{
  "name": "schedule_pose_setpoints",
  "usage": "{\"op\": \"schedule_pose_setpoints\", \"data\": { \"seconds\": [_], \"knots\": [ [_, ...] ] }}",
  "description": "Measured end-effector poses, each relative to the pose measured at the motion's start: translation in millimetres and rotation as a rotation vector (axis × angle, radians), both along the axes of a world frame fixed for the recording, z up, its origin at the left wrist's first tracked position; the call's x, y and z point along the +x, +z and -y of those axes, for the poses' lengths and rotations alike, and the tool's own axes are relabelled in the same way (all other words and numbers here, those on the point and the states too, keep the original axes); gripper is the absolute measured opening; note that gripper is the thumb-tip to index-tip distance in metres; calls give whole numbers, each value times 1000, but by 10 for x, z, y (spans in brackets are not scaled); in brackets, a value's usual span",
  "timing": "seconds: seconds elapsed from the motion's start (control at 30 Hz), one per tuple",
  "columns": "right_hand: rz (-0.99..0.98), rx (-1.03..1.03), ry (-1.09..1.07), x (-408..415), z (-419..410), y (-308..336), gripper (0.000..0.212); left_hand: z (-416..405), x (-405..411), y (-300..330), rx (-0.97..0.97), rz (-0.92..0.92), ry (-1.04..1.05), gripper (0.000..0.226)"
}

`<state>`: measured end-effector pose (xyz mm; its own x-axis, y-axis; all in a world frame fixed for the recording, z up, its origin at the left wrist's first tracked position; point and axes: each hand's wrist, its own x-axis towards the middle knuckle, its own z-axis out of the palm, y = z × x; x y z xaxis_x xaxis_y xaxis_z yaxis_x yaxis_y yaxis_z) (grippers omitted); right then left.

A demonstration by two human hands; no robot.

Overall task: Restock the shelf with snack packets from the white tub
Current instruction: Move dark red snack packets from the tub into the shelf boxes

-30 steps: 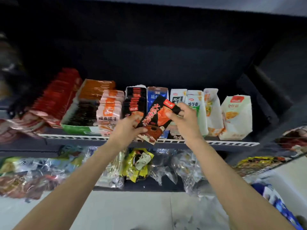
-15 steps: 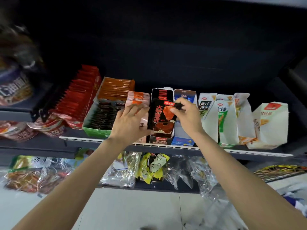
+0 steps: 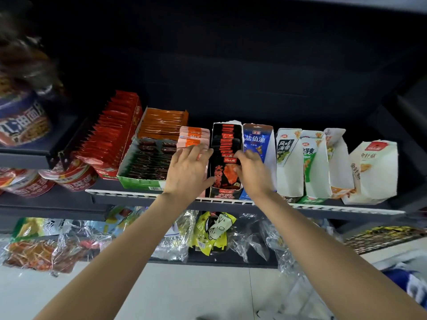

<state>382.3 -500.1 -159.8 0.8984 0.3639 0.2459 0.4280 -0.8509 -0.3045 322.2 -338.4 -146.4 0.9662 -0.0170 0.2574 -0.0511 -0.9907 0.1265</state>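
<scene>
We face a dark shelf (image 3: 231, 200) lined with open cartons: red packets (image 3: 108, 139), orange packets (image 3: 161, 123), white cartons (image 3: 291, 165). Our left hand (image 3: 187, 172) lies flat, fingers straight, against the pink packets (image 3: 193, 137). Our right hand (image 3: 253, 172) pinches the black packet (image 3: 225, 174) at the front of its carton. The blue carton (image 3: 255, 139) beside it reads 盐值派.

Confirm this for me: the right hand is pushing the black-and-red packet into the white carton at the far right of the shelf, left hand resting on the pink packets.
Not quite. The head view shows the right hand pushing the black-and-red packet into the black carton mid-shelf, beside the blue carton, not the white carton at the far right. The left hand does rest on the pink packets.
</scene>
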Motion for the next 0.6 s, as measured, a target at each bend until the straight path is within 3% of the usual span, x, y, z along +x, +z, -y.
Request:
{"op": "schedule_pose_setpoints", "data": {
  "seconds": [0.1,0.3,0.43,0.6],
  "knots": [
    [-43,98,25,-35,10,23,32,142,-20,-1,-19,65,-27,64],
    [-91,297,-16,-351,524,90,33,670,-168,-23,-172,143,-125,27],
    [-135,325,-144,-776,1351,3,27,1405,-363,-148,-322,71,-224,21],
    [-247,326,-402,-1588,2710,-304,20,2675,-723,-331,-453,-171,-392,25]
  ]
}}
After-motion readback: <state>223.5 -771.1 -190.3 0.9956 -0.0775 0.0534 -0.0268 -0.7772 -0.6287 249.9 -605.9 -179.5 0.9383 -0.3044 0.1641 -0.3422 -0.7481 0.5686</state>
